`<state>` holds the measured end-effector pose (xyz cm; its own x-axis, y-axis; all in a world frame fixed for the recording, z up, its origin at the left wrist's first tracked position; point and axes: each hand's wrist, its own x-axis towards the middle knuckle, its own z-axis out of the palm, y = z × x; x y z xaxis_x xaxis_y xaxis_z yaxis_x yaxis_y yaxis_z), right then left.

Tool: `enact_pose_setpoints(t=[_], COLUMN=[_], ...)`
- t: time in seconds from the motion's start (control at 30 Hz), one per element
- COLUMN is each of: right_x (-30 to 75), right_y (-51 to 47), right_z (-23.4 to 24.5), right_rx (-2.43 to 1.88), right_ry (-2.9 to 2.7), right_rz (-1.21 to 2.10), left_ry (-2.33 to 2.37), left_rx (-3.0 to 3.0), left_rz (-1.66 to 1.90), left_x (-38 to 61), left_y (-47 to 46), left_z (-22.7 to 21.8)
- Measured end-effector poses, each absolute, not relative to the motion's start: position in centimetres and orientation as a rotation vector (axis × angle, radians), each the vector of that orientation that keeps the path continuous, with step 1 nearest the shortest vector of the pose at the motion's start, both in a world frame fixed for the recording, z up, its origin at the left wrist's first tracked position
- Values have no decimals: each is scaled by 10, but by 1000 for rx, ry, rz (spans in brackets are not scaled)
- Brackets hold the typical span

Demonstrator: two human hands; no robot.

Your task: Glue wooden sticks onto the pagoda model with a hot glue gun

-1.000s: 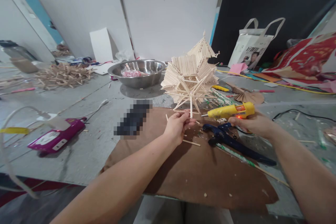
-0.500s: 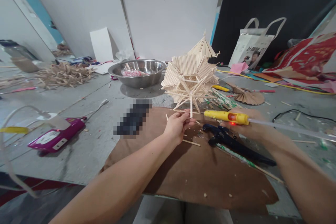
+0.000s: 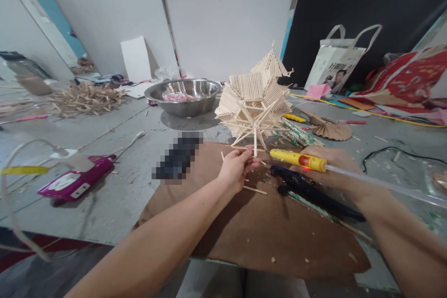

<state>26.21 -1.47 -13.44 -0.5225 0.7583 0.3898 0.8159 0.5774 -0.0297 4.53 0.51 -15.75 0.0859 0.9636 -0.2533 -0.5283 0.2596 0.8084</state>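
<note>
My left hand (image 3: 237, 166) is closed at the near end of a wooden-stick model (image 3: 254, 88), its thumb and fingers pinching a thin wooden stick (image 3: 255, 142) that juts toward me. Wrapped around a yellow hot glue gun (image 3: 298, 159), my right hand (image 3: 331, 167) is to the right of the stick. The gun's nozzle points left, close to my left fingertips; whether it touches anything is too small to tell. A translucent glue stick (image 3: 377, 184) trails from its rear. Below the gun, dark-handled pliers or cutters (image 3: 314, 195) lie on brown board (image 3: 251, 233).
A steel bowl (image 3: 188, 109) holds a pink-and-white packet. At left are a purple power strip (image 3: 77, 181) with cables and a pile of sticks (image 3: 87, 100). A paper fan (image 3: 333, 131), a yellow cutter (image 3: 293, 117) and a white bag (image 3: 335, 65) are at right.
My right hand has shifted slightly left, and the glue gun has tilted so its rear sits lower. My left hand keeps its pinch in almost the same place.
</note>
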Motion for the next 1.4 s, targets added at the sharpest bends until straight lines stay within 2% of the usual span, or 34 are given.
enact_pose_setpoints(t=[0.7,1.4], right_x=[260,250], right_y=[-18,-22], right_z=[-130,-132], right_rx=[-1305,-1275], right_ry=[-2470,-2376], right_rz=[-241,-41], left_ry=[901,914], left_rx=[620,641], left_rz=[1217,1232], left_x=[45,45], left_y=[5,6], left_z=[-157,-158])
